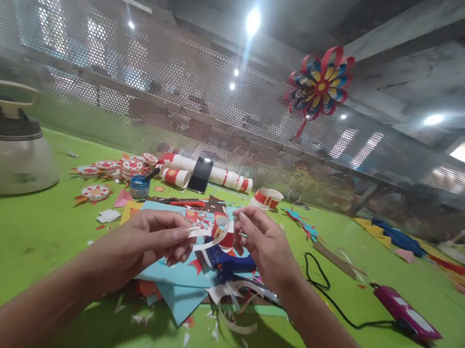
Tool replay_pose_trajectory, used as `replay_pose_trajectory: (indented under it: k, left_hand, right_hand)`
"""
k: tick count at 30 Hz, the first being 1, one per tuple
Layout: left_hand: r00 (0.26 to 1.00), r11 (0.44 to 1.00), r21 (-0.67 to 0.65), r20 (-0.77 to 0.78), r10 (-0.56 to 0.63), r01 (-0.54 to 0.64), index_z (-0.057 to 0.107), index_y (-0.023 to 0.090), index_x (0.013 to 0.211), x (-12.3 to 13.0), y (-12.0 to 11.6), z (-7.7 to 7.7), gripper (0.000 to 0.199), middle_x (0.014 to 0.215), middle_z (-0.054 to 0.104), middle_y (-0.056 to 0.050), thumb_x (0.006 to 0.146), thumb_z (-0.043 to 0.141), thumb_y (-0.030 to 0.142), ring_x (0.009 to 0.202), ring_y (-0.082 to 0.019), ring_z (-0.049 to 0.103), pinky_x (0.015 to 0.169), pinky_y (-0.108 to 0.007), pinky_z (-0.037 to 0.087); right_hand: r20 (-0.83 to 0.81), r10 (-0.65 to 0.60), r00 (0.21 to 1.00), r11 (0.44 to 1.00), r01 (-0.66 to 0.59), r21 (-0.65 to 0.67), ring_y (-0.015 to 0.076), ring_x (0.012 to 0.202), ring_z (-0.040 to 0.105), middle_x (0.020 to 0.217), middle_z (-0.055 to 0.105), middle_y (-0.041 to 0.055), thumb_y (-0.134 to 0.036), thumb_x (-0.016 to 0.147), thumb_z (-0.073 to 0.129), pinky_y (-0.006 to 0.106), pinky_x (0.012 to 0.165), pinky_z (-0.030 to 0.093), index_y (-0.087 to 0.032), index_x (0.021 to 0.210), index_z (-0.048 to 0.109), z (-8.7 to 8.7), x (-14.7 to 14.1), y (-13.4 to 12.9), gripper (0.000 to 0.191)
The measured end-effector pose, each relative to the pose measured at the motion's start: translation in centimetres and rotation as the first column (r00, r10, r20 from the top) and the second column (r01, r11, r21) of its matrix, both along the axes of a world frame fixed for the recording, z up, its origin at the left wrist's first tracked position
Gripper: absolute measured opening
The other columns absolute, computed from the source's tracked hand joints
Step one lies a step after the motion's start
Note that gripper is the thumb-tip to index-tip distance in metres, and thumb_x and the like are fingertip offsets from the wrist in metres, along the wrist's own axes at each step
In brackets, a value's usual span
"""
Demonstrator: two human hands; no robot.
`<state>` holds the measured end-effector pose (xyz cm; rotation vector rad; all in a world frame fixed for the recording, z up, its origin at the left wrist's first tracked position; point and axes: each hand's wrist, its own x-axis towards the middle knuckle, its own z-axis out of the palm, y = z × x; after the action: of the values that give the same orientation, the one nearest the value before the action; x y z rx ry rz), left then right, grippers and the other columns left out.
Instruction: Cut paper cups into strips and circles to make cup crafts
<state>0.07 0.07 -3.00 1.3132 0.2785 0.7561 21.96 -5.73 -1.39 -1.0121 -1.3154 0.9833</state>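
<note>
Between the thumb and fingers of my left hand (164,236) is a thin white paper strip (208,245), which curls round into a loop toward the right. My right hand (264,244) is close to the loop, thumb and fingertips drawn together; whatever they pinch is too small to make out. Beneath both hands lies a blue glue gun (229,262) on light-blue paper sheets (172,271). Printed red-and-white paper pieces (226,236) show between the hands, partly hidden by the strip. More curled white strips (238,326) lie below my right hand.
A large kettle (7,156) stands at the left. Behind the sheets are a blue jar (139,186), a phone (201,174), paper rolls (223,176) and decorated discs (133,166). A magenta power strip (406,314) with a black cord lies right. A paper flower (321,86) hangs above.
</note>
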Motion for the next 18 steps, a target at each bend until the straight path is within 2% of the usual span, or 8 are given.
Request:
replay_pose_trajectory:
  k: [3, 7, 11, 15, 18]
  left_hand:
    - [1.0, 1.0, 0.009, -0.006, -0.023, 0.023, 0.067, 0.017, 0.069, 0.1, -0.1, 0.1, 0.018, 0.063, 0.058, -0.001, 0.081, 0.066, 0.03, 0.062, -0.01, 0.047, 0.059, -0.023, 0.037]
    - [0.998, 1.0, 0.017, -0.061, 0.022, -0.021, 0.066, 0.017, 0.068, 0.3, -0.2, 0.2, 0.019, 0.063, 0.058, -0.001, 0.082, 0.064, 0.03, 0.063, -0.012, 0.048, 0.06, -0.023, 0.038]
    - [0.993, 0.998, 0.065, -0.117, 0.021, -0.013, 0.066, 0.017, 0.068, 0.4, -0.3, 0.3, 0.021, 0.068, 0.058, -0.002, 0.083, 0.063, 0.032, 0.064, -0.013, 0.048, 0.061, -0.025, 0.039]
    - [0.987, 0.992, 0.116, -0.159, -0.029, 0.048, 0.068, 0.018, 0.07, 0.2, -0.3, 0.3, 0.02, 0.069, 0.06, -0.002, 0.083, 0.062, 0.032, 0.064, -0.014, 0.051, 0.062, -0.027, 0.04]
    - [0.982, 0.983, 0.176, -0.19, -0.026, 0.06, 0.068, 0.017, 0.07, 0.2, -0.3, 0.4, 0.021, 0.07, 0.06, -0.002, 0.084, 0.061, 0.031, 0.063, -0.013, 0.051, 0.061, -0.026, 0.04]
  right_hand:
    - [-0.008, 0.063, 0.998, 0.996, -0.064, -0.056, 0.0084, 0.055, 0.046, 0.071, 0.053, -0.0012, -0.035, 0.087, 0.061, 0.024, 0.05, 0.037, -0.018, 0.09, 0.063, 0.1, -0.3, -0.2, 0.018]
    - [0.0, 0.135, 0.991, 0.987, -0.134, -0.092, 0.0065, 0.047, 0.041, 0.059, 0.049, -0.0044, -0.038, 0.084, 0.065, 0.022, 0.045, 0.031, -0.017, 0.077, 0.064, 0.0, -0.5, -0.9, 0.022]
    - [0.019, 0.199, 0.98, 0.973, -0.196, -0.12, 0.0066, 0.046, 0.044, 0.062, 0.058, -0.0018, -0.04, 0.082, 0.067, 0.021, 0.042, 0.031, -0.017, 0.071, 0.063, 0.0, -0.5, -1.4, 0.025]
    - [0.036, 0.208, 0.977, 0.972, -0.202, -0.123, 0.0066, 0.047, 0.048, 0.061, 0.059, -0.0027, -0.036, 0.083, 0.066, 0.021, 0.045, 0.037, -0.017, 0.071, 0.061, 0.2, -0.5, -1.7, 0.023]
    - [0.126, 0.18, 0.976, 0.98, -0.167, -0.104, 0.0062, 0.044, 0.048, 0.057, 0.056, -0.0035, -0.034, 0.084, 0.065, 0.021, 0.044, 0.037, -0.016, 0.073, 0.064, 0.4, -0.5, -1.8, 0.022]
